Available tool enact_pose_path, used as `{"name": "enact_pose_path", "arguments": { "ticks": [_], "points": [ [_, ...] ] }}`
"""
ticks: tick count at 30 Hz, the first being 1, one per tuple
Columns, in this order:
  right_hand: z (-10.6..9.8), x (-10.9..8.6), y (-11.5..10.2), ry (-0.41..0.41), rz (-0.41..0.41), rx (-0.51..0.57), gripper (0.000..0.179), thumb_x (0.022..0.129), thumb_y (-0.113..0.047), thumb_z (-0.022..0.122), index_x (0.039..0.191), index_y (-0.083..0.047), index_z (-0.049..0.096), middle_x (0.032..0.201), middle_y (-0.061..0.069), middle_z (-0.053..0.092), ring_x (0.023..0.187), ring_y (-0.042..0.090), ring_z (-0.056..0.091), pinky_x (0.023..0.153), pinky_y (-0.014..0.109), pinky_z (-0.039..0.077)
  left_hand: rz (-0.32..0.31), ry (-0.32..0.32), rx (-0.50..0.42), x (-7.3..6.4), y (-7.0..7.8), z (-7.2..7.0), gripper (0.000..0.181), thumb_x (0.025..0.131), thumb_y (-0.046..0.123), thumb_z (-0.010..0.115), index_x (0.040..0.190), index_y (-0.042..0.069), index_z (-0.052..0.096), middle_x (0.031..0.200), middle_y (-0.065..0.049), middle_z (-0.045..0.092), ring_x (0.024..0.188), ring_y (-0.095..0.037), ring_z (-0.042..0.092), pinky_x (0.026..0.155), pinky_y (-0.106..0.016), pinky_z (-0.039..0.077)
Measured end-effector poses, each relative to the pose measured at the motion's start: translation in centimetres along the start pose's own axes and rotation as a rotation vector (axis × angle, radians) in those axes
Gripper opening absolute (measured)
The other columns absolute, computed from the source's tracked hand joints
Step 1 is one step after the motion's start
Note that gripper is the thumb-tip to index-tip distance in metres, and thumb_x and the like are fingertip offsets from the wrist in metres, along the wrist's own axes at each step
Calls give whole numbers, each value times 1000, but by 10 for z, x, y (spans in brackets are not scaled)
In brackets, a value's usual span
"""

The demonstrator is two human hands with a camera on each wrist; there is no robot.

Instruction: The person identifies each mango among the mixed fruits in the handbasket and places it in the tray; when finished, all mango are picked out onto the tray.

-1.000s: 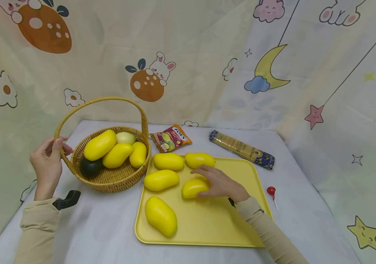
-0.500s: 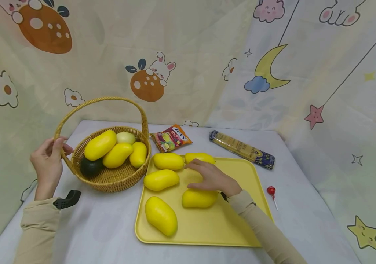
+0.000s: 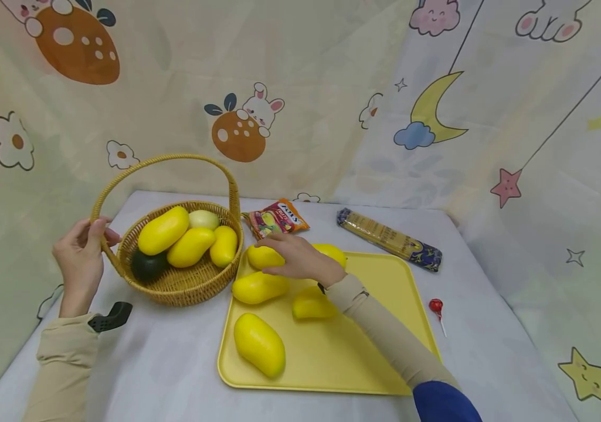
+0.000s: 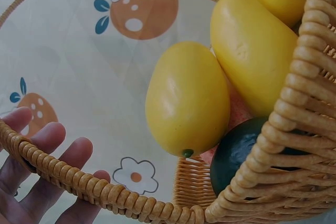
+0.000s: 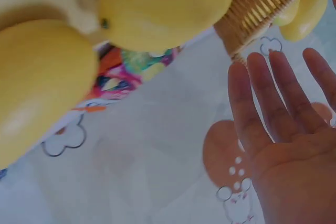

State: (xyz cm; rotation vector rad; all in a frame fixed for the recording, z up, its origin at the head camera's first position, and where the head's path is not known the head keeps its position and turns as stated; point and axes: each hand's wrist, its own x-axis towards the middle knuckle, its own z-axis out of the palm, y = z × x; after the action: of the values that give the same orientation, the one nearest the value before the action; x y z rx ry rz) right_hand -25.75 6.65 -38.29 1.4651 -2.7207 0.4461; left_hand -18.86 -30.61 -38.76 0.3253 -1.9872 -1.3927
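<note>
My left hand (image 3: 81,258) grips the arched handle (image 3: 165,157) of a wicker basket (image 3: 179,298) at its left foot; in the left wrist view, the fingers (image 4: 76,153) curl behind it. The basket holds several yellow mangoes (image 3: 164,230), a dark green avocado (image 3: 148,267) and a pale green round fruit (image 3: 204,220). Over a yellow tray (image 3: 363,357), my right hand (image 3: 300,258) reaches with fingers spread and nothing in them. It overlaps the back-left mango (image 3: 264,258). More mangoes lie around it: one left (image 3: 260,287), one beneath the wrist (image 3: 312,303), one in front (image 3: 260,344).
A candy bag (image 3: 277,219) lies behind the tray, right of the basket. A long pack of noodles (image 3: 389,239) sits at the back right. Beside the tray's right edge is a red lollipop (image 3: 436,306). Patterned cloth walls (image 3: 321,117) stand behind the table.
My right hand has left the mango near the tray's middle and moved left toward the back-left mango. That middle mango shifted nearer, then back. My left hand keeps its grip on the handle.
</note>
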Motion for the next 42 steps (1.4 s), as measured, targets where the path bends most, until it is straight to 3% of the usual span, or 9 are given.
{"name": "enact_pose_path", "arguments": {
  "ticks": [4,11,21,27,33,42],
  "points": [
    [1,30,-10,-18,-53,-44,49,89,-33,69,132,-12,55,128,6,54,108,18,55,89,32,49,-12,0,5,-1,1,0,28,96,31,55,109,10,69,74,13,60,72,-2,59,74,-6,46],
    [2,74,-29,-68,-76,-133,52,89,-35,68,135,-15,52,131,5,52,111,15,54,92,26,48,1,-2,-8,-1,2,0,24,96,27,55,107,10,69,73,12,60,70,-1,60,73,-6,47],
    [10,120,-40,-68,-143,-254,56,89,-34,69,138,-16,50,133,5,49,113,15,53,91,23,46,-9,-2,-1,0,0,0,31,97,30,54,111,6,68,74,12,60,71,-2,60,74,-6,46],
    [23,137,-45,-90,-177,-318,57,88,-30,70,138,-17,48,138,8,46,120,19,50,96,27,45,-15,-3,-8,0,-1,1,28,96,30,54,109,11,69,75,11,61,70,-1,60,74,-6,47],
    [38,146,-47,-153,-147,-354,58,89,-31,69,141,-21,45,142,6,41,124,19,46,100,31,42,-7,-4,1,0,-2,1,27,96,29,54,109,11,69,74,11,61,70,-1,61,74,-6,47],
    [48,150,-46,-149,-115,-353,58,90,-31,68,142,-24,44,140,6,40,117,18,50,91,31,47,5,3,-15,0,0,1,26,96,28,55,108,10,70,74,10,61,69,-1,61,73,-6,47]
  ]
}}
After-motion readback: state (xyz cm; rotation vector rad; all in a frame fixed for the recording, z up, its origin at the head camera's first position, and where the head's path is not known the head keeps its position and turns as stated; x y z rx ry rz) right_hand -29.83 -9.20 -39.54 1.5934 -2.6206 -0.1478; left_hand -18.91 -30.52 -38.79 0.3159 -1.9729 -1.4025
